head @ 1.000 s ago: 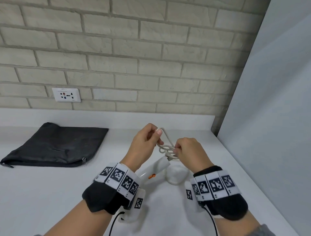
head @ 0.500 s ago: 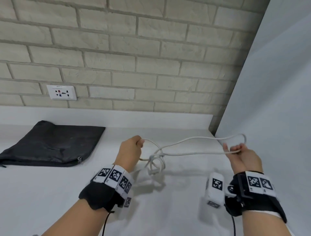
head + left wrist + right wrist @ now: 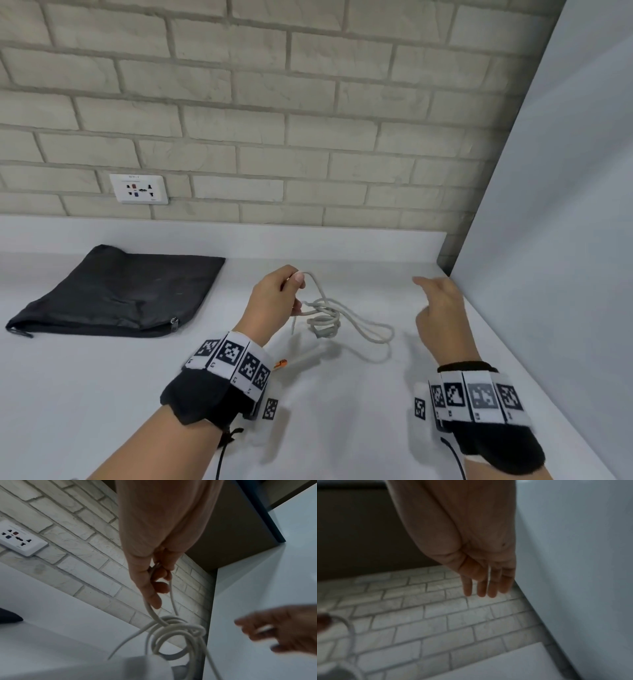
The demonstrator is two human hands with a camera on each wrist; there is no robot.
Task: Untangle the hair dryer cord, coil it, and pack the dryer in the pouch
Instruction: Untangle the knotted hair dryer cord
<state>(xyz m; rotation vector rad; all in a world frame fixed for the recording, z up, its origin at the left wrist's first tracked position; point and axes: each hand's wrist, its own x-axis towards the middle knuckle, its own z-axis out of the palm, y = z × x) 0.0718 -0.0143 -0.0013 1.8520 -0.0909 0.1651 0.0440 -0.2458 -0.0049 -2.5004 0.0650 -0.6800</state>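
Left hand (image 3: 274, 298) pinches white cord (image 3: 346, 320), knot hanging below to loosen; right hand (image 3: 440, 315) empty, fingers straight.

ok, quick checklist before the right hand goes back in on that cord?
1. Left hand grips cord: ok.
2. Right hand free, fingers straight: ok.
3. Knot undone: not ok, loops tangled below the left hand.
4. Slack loop within reach on counter: ok.
5. Plug end located: cannot tell.
6. Pouch open: cannot tell.
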